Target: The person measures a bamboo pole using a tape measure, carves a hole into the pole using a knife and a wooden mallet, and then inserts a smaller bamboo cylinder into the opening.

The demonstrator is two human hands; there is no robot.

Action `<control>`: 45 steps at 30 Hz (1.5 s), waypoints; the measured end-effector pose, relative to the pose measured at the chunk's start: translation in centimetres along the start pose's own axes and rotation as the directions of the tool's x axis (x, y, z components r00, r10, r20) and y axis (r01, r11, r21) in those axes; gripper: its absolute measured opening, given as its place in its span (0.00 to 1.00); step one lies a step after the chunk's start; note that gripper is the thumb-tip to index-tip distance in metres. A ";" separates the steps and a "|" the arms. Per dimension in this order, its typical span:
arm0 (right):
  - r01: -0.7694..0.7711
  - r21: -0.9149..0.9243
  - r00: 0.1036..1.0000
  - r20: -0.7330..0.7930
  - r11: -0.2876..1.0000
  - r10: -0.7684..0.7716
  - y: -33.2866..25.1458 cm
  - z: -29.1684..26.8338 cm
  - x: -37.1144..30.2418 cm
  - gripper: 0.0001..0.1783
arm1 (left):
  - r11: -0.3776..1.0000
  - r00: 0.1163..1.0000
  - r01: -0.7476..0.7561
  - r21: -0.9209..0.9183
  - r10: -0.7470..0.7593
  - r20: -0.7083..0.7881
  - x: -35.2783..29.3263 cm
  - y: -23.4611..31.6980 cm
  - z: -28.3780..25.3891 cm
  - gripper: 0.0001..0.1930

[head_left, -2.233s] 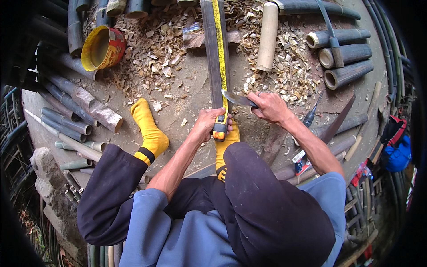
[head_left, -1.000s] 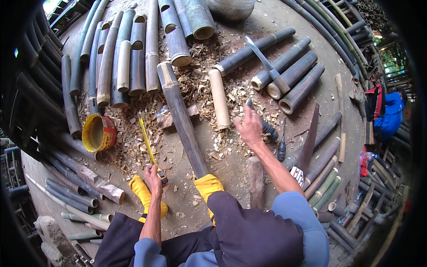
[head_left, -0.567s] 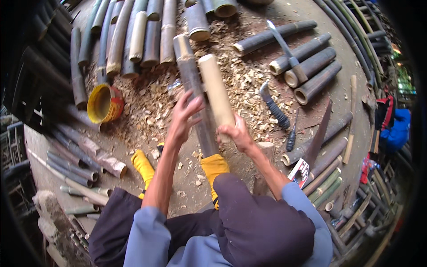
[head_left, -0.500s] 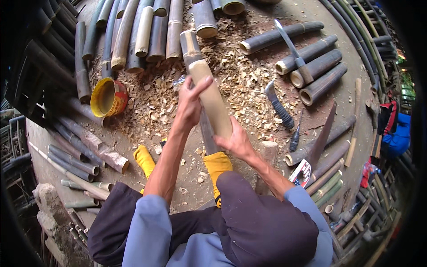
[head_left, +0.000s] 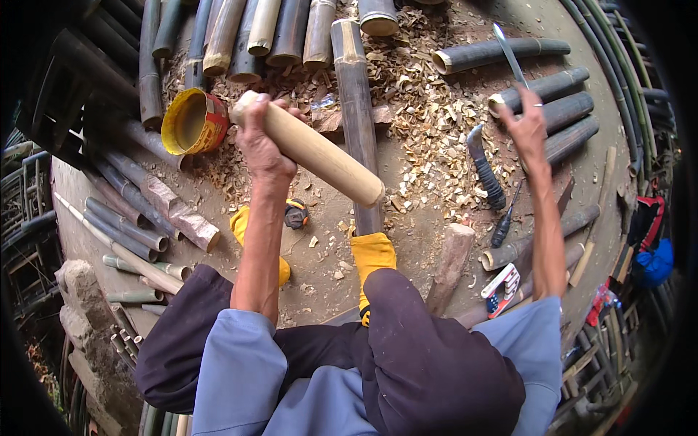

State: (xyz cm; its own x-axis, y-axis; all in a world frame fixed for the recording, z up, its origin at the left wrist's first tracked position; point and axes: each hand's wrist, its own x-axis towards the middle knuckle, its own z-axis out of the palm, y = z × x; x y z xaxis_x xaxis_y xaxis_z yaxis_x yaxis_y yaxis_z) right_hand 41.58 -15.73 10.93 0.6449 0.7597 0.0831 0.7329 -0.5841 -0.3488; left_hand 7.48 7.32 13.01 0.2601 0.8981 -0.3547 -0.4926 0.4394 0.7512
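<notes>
Left grip (head_left: pixel 263 145) is wrapped round the upper end of a pale wooden cylinder (head_left: pixel 320 154), holding it up off the ground at a slant, its free end pointing down to the right across a dark bamboo pole (head_left: pixel 352 80). Bare and tan all over, the cylinder is thick and mostly smooth, straight-sided, with a narrow bevelled edge around the lower end. Right grip (head_left: pixel 526 129), slightly blurred, is at the lower end of a narrow metal blade (head_left: pixel 510 54) among short dark bamboo lengths (head_left: pixel 502 55); whether its fingers have closed on the tool I cannot tell. One foot in a yellow sock (head_left: pixel 374 254) is at the pole's near end. Pale wood chips (head_left: pixel 451 156) cover much of the ground around the pole, with a curved knife (head_left: pixel 487 171), its handle dark and ribbed, to the right. Left of the cylinder stands a yellow and red bucket (head_left: pixel 214 127); below the cylinder, near the other foot, is a tape measure (head_left: pixel 296 214).
</notes>
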 end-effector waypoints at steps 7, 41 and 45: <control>-0.433 0.623 0.751 0.649 0.651 -0.122 -20.9 4.2 -12.2 0.34 | 0.942 0.974 0.172 0.288 -0.205 0.091 -1.4 -2.6 3.7 0.15; -0.641 0.694 0.743 0.668 0.328 0.038 -19.8 7.1 -15.5 0.23 | 0.851 0.826 0.413 0.323 -0.500 0.260 0.8 -5.4 4.4 0.14; -0.842 0.441 0.537 0.731 -0.310 -0.420 -19.5 6.4 -15.4 0.25 | 0.781 0.689 0.607 0.148 -0.610 0.391 1.4 -5.6 3.3 0.15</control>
State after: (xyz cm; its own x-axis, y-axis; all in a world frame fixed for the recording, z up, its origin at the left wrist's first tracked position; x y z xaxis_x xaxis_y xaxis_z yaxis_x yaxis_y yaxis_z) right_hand 15.97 -14.19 10.45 -0.1195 0.8627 -0.4915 -0.8661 -0.3326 -0.3732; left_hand 13.31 6.00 10.11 0.8043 0.3427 -0.4854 -0.1034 0.8852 0.4537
